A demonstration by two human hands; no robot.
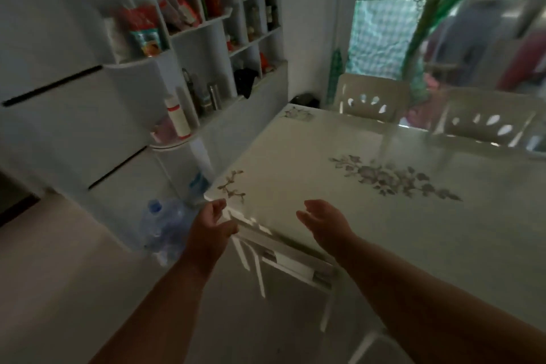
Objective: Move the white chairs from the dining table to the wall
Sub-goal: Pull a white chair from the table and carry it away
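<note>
A person's left hand (pixel 211 220) and right hand (pixel 323 220) reach out, fingers loosely spread and gripping nothing, over the backrest of a white chair (pixel 283 254) tucked under the dining table (pixel 325 174), apparently to grasp and pull it out. Two more white chairs (pixel 370 100) stand at the table's far side, before a netted window (pixel 381 23).

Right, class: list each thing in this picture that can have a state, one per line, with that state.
left hand: open, empty, at the near table edge
right hand: open, empty, over the tabletop
near chair: tucked under the dining table
two far chairs: still pushed in at the far side
water bottles: capped, on the floor
</note>
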